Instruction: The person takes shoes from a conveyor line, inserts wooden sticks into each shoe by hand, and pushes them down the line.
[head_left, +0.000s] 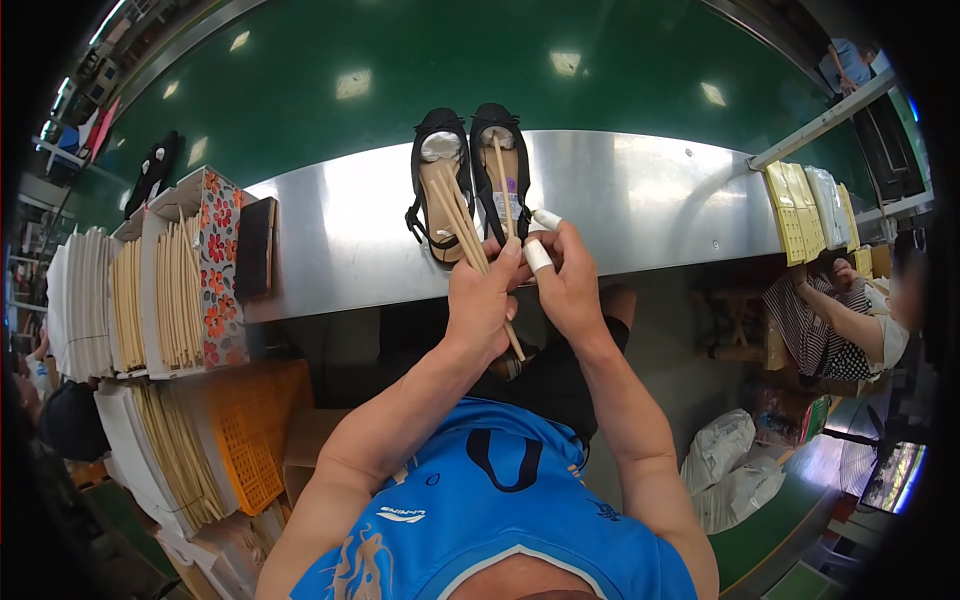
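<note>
Two black open-toed shoes (440,125) lie side by side on the metal table edge, with pale wadding in their toe ends. My left hand (480,300) is closed around several thin wooden sticks (456,219), which slant over the left shoe. Another stick (502,175) lies lengthwise over the right shoe, its near end by my left fingertips. At the heel of the right shoe is my right hand (570,280), its fingers bent and white covers (538,256) on two fingertips. Whether it pinches the shoe strap is too small to tell.
A green surface (450,60) runs beyond the metal ledge (640,190). Boxes of sticks (180,290) and a dark block (256,248) stand at the left. Yellow packs (795,212) are at the right, near another person's arm (845,318). Plastic bags (725,470) lie lower right.
</note>
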